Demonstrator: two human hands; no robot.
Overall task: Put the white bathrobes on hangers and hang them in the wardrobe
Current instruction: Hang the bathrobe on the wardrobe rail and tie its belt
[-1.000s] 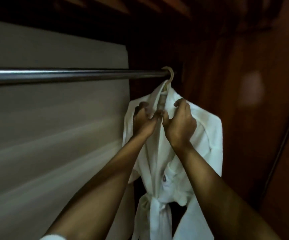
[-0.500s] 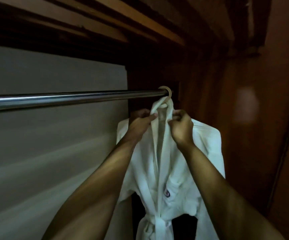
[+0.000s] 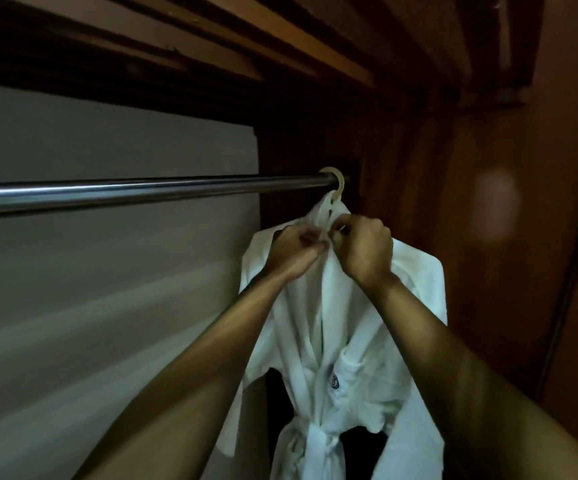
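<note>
A white bathrobe point(image 3: 343, 344) hangs inside the wardrobe on a pale hanger, whose hook point(image 3: 336, 177) sits over the far right end of the metal rail point(image 3: 142, 192). The robe's belt is tied at the waist and a small emblem shows on its chest. My left hand point(image 3: 292, 249) pinches the left side of the collar just under the hook. My right hand point(image 3: 365, 249) pinches the right side of the collar, knuckles toward me. The two hands nearly touch at the neck. The hanger's shoulders are hidden under the cloth.
The rail runs left from the robe, bare along its length. A pale grey panel point(image 3: 107, 271) fills the left behind the rail. Dark wooden wardrobe wall point(image 3: 488, 237) stands close on the right, and wooden boards point(image 3: 280, 46) run overhead.
Both hands have climbed from the robe's chest up to the collar right under the hook, drawing the collar edges together. The view has tilted upward, so the rail sits lower in frame.
</note>
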